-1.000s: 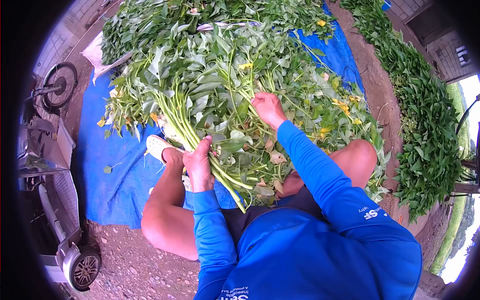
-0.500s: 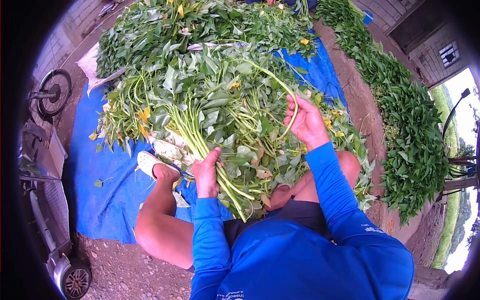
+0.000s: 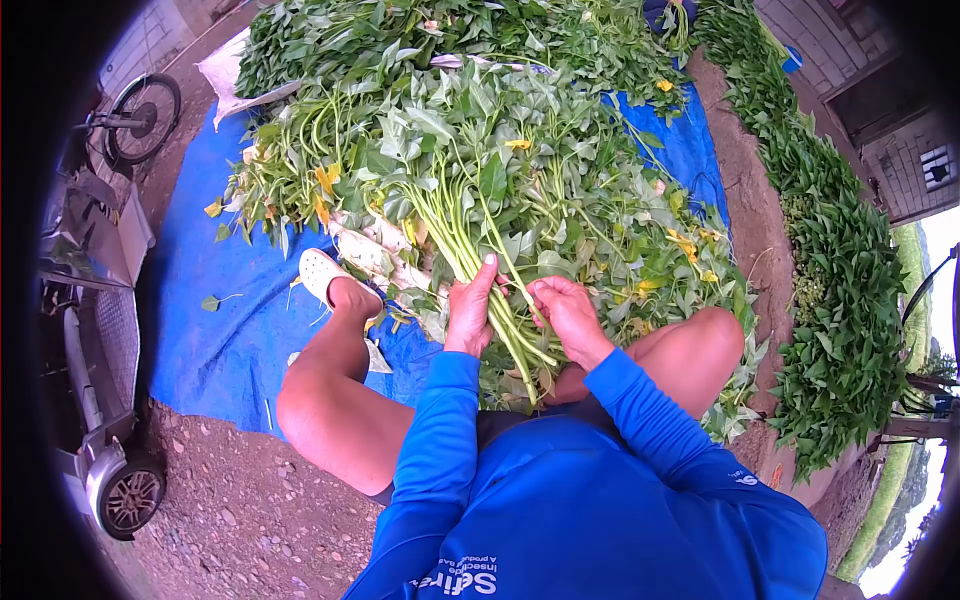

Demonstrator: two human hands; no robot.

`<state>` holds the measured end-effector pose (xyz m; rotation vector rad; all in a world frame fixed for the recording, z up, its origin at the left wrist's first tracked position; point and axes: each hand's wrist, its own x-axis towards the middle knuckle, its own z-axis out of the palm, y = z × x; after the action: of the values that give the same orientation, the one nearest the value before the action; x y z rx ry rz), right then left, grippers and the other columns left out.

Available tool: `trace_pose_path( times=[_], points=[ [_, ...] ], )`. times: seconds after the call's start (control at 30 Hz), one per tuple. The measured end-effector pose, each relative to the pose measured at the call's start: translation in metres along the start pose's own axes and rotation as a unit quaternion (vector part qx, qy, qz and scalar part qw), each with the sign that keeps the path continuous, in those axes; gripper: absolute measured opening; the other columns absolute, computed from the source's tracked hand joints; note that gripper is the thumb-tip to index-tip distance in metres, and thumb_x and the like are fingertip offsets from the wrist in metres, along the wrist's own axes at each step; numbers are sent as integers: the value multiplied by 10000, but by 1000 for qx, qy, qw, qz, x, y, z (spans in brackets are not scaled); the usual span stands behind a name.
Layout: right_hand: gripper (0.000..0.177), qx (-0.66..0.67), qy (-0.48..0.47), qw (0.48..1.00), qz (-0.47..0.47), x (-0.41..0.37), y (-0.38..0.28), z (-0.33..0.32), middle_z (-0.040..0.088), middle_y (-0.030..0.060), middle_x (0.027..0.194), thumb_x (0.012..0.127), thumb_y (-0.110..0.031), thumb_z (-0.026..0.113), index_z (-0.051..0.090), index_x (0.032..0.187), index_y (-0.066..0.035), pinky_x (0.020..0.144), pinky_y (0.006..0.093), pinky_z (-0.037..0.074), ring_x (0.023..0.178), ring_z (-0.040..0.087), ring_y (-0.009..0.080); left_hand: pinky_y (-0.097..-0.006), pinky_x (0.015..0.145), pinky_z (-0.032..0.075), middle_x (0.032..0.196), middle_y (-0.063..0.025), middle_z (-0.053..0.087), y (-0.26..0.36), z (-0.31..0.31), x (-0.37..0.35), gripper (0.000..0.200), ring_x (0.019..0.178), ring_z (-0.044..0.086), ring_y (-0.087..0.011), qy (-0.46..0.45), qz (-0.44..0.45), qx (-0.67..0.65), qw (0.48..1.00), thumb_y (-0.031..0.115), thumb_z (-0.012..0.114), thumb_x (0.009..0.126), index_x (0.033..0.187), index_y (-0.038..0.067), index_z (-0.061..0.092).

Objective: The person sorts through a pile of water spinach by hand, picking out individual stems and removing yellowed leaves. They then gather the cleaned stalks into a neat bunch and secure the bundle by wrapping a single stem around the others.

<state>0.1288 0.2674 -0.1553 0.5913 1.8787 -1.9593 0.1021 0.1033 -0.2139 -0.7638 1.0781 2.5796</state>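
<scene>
- Bundle of long pale-green leafy stems (image 3: 468, 235): lies over the person's lap, between the knees; cut ends point toward the body, leaves fan out onto the heap.
- Handling, by judgement: grip low near the cut ends, stems parallel, ends level; a loose grip would let stems slide out.
- Left hand (image 3: 470, 315): clamped round the stems, fingers wrapped, thumb side up.
- Right hand (image 3: 567, 315): just beside the left, fingers curled in, closed on stems at the bundle's right side.
- Heap of loose green leafy stalks w/ some yellow leaves (image 3: 600, 170): directly beyond the hands.
- Blue plastic tarp (image 3: 215, 330): under the heap, on the dirt ground.
- White perforated clog (image 3: 322, 272): on the left foot, on the tarp.
- Row of dark-green leaf bunches (image 3: 840, 300): far right, well apart.
</scene>
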Motion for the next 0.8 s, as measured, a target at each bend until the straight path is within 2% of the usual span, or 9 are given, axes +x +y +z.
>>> trace_pose_path(
  times=[0.17, 0.23, 0.43, 0.47, 0.57, 0.6, 0.63, 0.7, 0.8],
  points=[
    [266, -55, -23, 994, -96, 9, 19, 3, 697, 39, 861, 1077, -243, 653, 722, 1125, 10, 702, 291, 526, 777, 620, 103, -314, 588, 579, 854, -67, 705, -10, -11, 8, 379, 676, 681, -176, -21, 2, 23, 1000, 395, 814, 998, 1050, 44, 683],
    [267, -179, -20, 962, -204, -7, 16, 10, 736, 69, 886, 1054, -214, 686, 735, 1163, 25, 726, 305, 537, 777, 630, 116, -326, 595, 578, 853, -79, 713, -12, -8, 8, 374, 680, 684, -187, -2, 10, 6, 1000, 376, 819, 996, 1015, 22, 701],
    [266, -205, -11, 963, -172, 0, 19, 6, 774, 93, 907, 1039, -207, 699, 766, 1178, 10, 771, 336, 563, 798, 678, 127, -314, 640, 570, 880, -56, 722, -7, -5, 3, 321, 708, 669, -155, -2, 0, -14, 1000, 305, 847, 981, 1078, 30, 711],
    [255, -224, -25, 967, -118, -2, 16, 4, 782, 145, 962, 1031, -192, 678, 761, 1163, 10, 812, 396, 575, 848, 738, 228, -318, 633, 567, 871, -65, 722, -8, 1, 1, 321, 704, 663, -159, 16, 5, -35, 999, 283, 858, 971, 1086, 23, 709],
    [240, -313, -5, 902, -299, -4, 22, 8, 764, 194, 1017, 1014, -165, 655, 758, 1139, 12, 850, 452, 566, 915, 740, 360, -315, 629, 564, 855, -67, 715, -8, 2, -2, 278, 704, 662, -160, -10, -8, 20, 1000, 230, 864, 959, 1061, 19, 715],
    [228, -328, -27, 899, -288, -8, 14, 10, 739, 221, 1046, 996, -140, 640, 754, 1114, 19, 897, 490, 558, 975, 710, 447, -306, 628, 560, 827, -63, 703, -7, 1, -3, 199, 696, 658, -155, -20, -8, 19, 1000, 147, 847, 945, 1019, 10, 723],
    [191, -316, -48, 904, -283, -6, 13, 11, 755, 188, 1039, 1005, -113, 695, 757, 1124, 22, 856, 412, 579, 938, 741, 337, -300, 602, 548, 795, -57, 690, -2, -2, -2, 137, 667, 655, -155, -7, -9, 37, 999, 83, 823, 920, 977, 5, 726],
    [242, -278, -87, 926, -241, -3, -5, 4, 756, 177, 1002, 1015, -182, 696, 762, 1139, 16, 865, 405, 581, 929, 748, 312, -297, 573, 547, 774, -57, 683, 10, -8, -9, 136, 629, 652, -155, 12, 10, 44, 999, 70, 815, 904, 970, -7, 724],
    [216, -160, 41, 965, -205, 45, -20, -24, 785, 83, 1018, 1020, -144, 706, 775, 1163, 2, 837, 322, 587, 883, 711, 157, -282, 523, 530, 768, -37, 663, 43, -15, -26, 143, 588, 636, -144, 56, 22, 38, 997, 136, 786, 954, 996, 30, 699]
  ],
)
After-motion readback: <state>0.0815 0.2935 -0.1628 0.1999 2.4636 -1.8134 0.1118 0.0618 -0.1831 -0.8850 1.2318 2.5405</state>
